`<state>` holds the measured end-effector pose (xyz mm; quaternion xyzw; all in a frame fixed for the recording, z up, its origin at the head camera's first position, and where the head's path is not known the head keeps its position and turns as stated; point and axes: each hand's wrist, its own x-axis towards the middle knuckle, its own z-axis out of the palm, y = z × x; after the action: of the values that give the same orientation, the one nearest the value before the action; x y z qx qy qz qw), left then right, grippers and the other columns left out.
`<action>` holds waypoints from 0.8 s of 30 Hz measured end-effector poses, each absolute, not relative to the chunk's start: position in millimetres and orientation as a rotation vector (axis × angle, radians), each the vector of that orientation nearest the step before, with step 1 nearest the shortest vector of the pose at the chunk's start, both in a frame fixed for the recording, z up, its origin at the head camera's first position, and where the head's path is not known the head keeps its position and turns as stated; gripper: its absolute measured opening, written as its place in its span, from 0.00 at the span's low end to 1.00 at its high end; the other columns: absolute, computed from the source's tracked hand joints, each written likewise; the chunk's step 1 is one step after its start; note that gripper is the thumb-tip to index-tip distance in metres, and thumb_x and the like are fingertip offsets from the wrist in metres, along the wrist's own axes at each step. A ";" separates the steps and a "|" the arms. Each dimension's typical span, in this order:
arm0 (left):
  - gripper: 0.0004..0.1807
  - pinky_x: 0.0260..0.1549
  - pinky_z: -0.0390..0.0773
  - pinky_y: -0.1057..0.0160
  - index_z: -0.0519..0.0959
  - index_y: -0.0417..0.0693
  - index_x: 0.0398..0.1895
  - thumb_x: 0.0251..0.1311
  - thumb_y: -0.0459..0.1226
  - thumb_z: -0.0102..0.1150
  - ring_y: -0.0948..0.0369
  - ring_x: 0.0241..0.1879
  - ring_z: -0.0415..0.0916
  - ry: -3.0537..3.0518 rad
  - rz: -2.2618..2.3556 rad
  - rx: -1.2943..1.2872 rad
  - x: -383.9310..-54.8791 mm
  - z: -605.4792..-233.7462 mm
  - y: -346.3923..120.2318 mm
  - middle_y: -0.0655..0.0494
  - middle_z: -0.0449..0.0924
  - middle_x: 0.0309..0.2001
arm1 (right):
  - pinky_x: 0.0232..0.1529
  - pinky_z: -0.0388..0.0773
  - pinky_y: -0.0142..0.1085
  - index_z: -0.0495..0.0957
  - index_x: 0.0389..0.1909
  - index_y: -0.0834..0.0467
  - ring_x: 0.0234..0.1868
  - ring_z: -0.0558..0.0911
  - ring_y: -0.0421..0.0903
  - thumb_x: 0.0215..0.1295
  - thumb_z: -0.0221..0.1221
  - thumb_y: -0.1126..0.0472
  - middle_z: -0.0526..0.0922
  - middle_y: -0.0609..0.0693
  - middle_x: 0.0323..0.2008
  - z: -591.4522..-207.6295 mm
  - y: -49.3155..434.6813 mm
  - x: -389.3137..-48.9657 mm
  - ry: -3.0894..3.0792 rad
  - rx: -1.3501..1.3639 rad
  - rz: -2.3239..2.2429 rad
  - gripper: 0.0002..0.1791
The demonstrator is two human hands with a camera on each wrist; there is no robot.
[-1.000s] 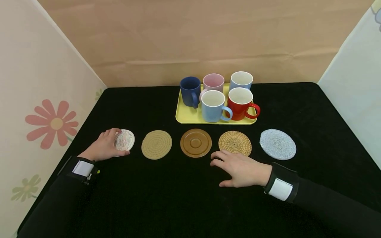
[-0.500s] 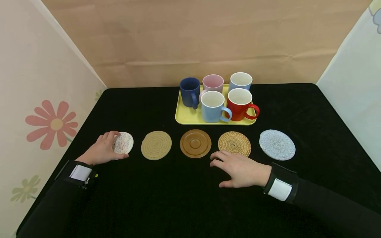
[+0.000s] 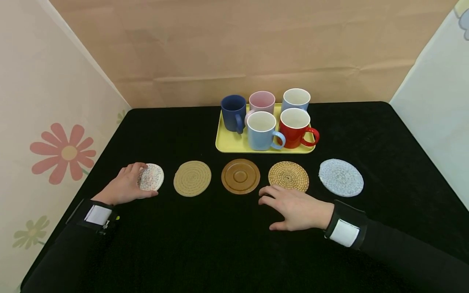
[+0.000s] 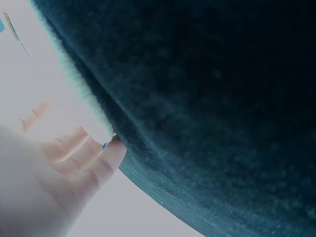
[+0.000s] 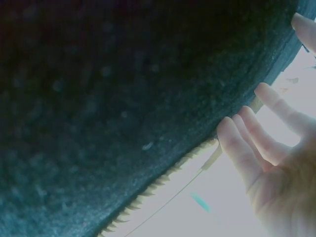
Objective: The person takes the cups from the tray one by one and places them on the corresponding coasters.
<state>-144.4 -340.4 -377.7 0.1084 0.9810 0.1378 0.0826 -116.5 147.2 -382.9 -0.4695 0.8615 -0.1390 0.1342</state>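
At the left end of a row of round coasters, my left hand [image 3: 123,185] holds a speckled white coaster [image 3: 152,177] by its edge, thumb on the near side and fingers at the far side. The hand covers the coaster's left part. In the left wrist view, fingertips meet the pale ribbed rim of the white coaster [image 4: 81,84]. My right hand [image 3: 294,207] rests with loosely spread fingers just in front of a woven straw coaster [image 3: 288,175], overlapping its near edge in the head view. Nothing is between its fingers.
Along the row are a beige coiled coaster [image 3: 192,179], a brown saucer-like coaster [image 3: 240,176] and a pale blue-white coaster [image 3: 341,178]. Behind them, a yellow tray [image 3: 227,145] bears several mugs, including a red mug [image 3: 293,134] and a dark blue mug [image 3: 232,114].
My left hand and the white coaster have shifted slightly toward me and to the left. The right hand keeps its place, and the tray and other coasters stay put.
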 end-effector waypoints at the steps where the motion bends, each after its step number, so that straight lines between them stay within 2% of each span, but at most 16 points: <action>1: 0.52 0.41 0.70 0.40 0.58 0.34 0.62 0.45 0.58 0.72 0.36 0.51 0.61 2.927 0.411 0.322 -144.4 -377.8 -340.3 0.27 0.61 0.56 | 0.48 0.77 0.42 0.72 0.58 0.50 0.58 0.72 0.48 0.55 0.67 0.43 0.68 0.51 0.62 -382.9 147.2 -116.4 2.497 -1.359 -0.404 0.31; 10: 0.53 0.43 0.70 0.39 0.57 0.33 0.63 0.46 0.58 0.72 0.35 0.53 0.60 2.915 0.417 0.335 -145.8 -377.9 -340.8 0.28 0.61 0.57 | 0.48 0.77 0.41 0.73 0.58 0.50 0.58 0.71 0.47 0.55 0.67 0.43 0.68 0.50 0.62 -383.6 146.9 -115.4 2.500 -1.355 -0.412 0.31; 19: 0.53 0.40 0.72 0.41 0.57 0.32 0.63 0.46 0.59 0.71 0.36 0.52 0.62 2.908 0.383 0.323 -147.2 -377.3 -339.6 0.28 0.61 0.57 | 0.48 0.77 0.41 0.73 0.58 0.50 0.58 0.72 0.47 0.56 0.67 0.42 0.68 0.50 0.61 -383.6 146.2 -115.6 2.497 -1.356 -0.420 0.31; 24: 0.55 0.36 0.74 0.43 0.56 0.31 0.64 0.46 0.60 0.71 0.37 0.48 0.66 2.878 0.341 0.303 -150.0 -372.5 -335.4 0.28 0.64 0.54 | 0.50 0.77 0.40 0.74 0.57 0.51 0.56 0.73 0.45 0.58 0.65 0.44 0.70 0.49 0.60 -380.4 145.6 -117.6 2.487 -1.345 -0.453 0.28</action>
<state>-150.0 -335.4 -372.5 0.1033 0.9813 0.1164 0.1134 -117.6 145.6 -380.4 -0.4651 0.8602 -0.1568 0.1384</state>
